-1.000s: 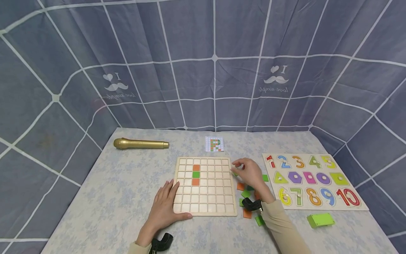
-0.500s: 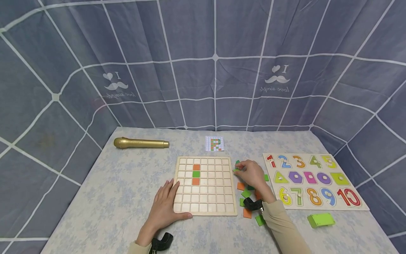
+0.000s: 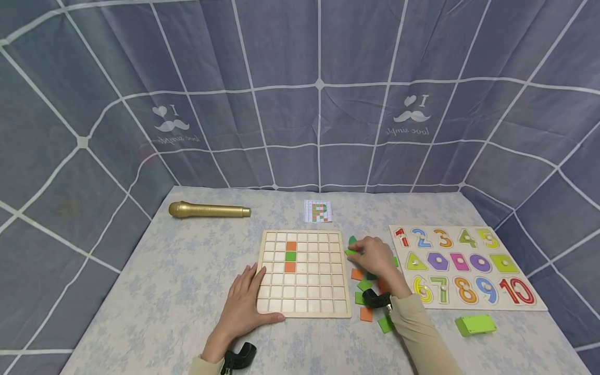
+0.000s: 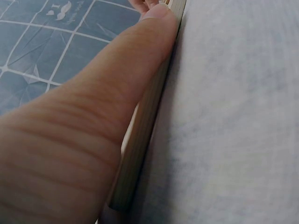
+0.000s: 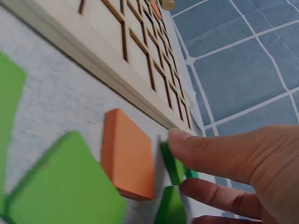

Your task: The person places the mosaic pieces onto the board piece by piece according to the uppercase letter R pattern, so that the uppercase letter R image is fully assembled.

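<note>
Backwards “love simple”, 1–10 puzzle, right fingers pinching green tile, left fingers spread

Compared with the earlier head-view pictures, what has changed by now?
The right hand has shifted slightly rightward, away from the square wooden grid board, uncovering a dark green piece beyond its fingers. It pinches a flat green tile; when that grip began is unclear. The left hand and the column of orange, green and orange square tiles stay put.

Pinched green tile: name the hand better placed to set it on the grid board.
The right hand, likely: it pinches the green tile right of the grid board, while the left hand rests at the board's left edge.
</note>
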Demonstrator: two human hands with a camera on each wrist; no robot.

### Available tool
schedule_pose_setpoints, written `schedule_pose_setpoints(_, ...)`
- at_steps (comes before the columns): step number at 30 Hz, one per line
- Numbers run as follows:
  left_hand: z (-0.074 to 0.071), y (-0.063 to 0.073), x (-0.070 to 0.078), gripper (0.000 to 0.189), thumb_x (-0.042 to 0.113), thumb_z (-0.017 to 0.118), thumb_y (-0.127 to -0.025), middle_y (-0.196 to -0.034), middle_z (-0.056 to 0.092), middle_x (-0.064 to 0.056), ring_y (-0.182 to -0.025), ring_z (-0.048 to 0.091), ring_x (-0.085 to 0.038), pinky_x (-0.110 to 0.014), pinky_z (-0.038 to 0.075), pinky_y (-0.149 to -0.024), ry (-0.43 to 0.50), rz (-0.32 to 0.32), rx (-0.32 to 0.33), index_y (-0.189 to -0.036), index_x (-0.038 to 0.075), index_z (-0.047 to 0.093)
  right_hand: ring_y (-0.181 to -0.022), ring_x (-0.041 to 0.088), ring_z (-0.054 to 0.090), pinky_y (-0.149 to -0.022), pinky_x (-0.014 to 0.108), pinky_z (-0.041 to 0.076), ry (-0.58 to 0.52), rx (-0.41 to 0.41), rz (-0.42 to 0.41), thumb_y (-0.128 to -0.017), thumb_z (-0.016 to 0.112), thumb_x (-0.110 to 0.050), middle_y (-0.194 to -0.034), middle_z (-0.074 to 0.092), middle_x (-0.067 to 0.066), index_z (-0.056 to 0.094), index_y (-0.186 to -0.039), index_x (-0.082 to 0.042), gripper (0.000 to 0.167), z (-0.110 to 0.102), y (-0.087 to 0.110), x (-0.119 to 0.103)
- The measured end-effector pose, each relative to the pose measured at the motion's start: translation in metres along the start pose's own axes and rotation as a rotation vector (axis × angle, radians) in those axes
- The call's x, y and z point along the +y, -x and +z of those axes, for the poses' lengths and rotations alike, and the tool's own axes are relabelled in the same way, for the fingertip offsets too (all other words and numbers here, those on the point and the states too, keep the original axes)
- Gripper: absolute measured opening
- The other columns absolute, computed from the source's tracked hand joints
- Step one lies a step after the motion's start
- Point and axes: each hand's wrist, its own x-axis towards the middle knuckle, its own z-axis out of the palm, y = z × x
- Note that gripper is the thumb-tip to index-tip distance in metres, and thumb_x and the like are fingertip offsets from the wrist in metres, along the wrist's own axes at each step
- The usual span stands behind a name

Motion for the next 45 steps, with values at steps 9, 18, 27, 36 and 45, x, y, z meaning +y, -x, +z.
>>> schedule_pose_setpoints(9, 0.000, 0.000, 0.000, 0.118, 0.073, 0.072, -0.061, -0.150, 0.026, -0.022, -0.139, 0.015, -0.038, -0.055, 0.015, -0.109, 0.001, -0.004, -0.006, -0.147, 0.003, 0.033, -0.078, 0.020, 0.056, -0.060, 0.035, 0.046, 0.016, -0.040, -0.007, -0.079, 0.078, -0.023, -0.087, 0.063, 0.001, 0.076, -0.097, -0.014, 0.020, -0.004, 0.000, 0.001)
schedule_pose_setpoints(18, -0.001, 0.000, 0.000, 0.118, 0.072, 0.073, -0.060, -0.150, 0.026, -0.022, -0.139, 0.015, -0.038, -0.054, 0.015, -0.109, -0.001, -0.004, -0.007, -0.147, 0.003, 0.033, -0.067, 0.015, 0.051, -0.057, 0.033, 0.042, -0.013, -0.008, -0.045, -0.077, 0.080, -0.019, -0.078, 0.057, -0.004, 0.065, -0.086, -0.016, 0.018, -0.001, 0.002, 0.003)
schedule_pose_setpoints(27, 0.000, 0.000, 0.000, 0.119, 0.073, 0.073, -0.059, -0.150, 0.025, -0.021, -0.140, 0.015, -0.037, -0.054, 0.014, -0.109, 0.002, -0.004, -0.007, -0.147, 0.003, 0.033, -0.060, 0.013, 0.050, -0.051, 0.031, 0.041, -0.053, 0.085, -0.071, -0.078, 0.080, -0.018, -0.074, 0.058, -0.006, 0.063, -0.080, -0.017, 0.017, 0.002, 0.012, -0.005)
schedule_pose_setpoints(36, 0.000, 0.000, 0.000, 0.118, 0.071, 0.073, -0.060, -0.151, 0.025, -0.021, -0.140, 0.014, -0.037, -0.054, 0.014, -0.109, 0.010, -0.005, -0.011, -0.148, 0.003, 0.032, -0.050, 0.010, 0.041, -0.044, 0.026, 0.033, -0.252, 0.108, -0.154, -0.078, 0.080, -0.020, -0.073, 0.057, -0.008, 0.063, -0.081, -0.016, 0.018, 0.010, 0.017, -0.040)
schedule_pose_setpoints(45, 0.000, 0.000, 0.000, 0.117, 0.071, 0.073, -0.061, -0.150, 0.026, -0.022, -0.139, 0.015, -0.038, -0.055, 0.014, -0.109, 0.000, -0.002, -0.005, -0.148, 0.003, 0.032, -0.050, 0.005, 0.041, -0.045, 0.024, 0.035, -0.268, 0.038, -0.280, -0.078, 0.080, -0.021, -0.071, 0.057, -0.012, 0.064, -0.079, -0.019, 0.016, 0.040, 0.017, -0.081)
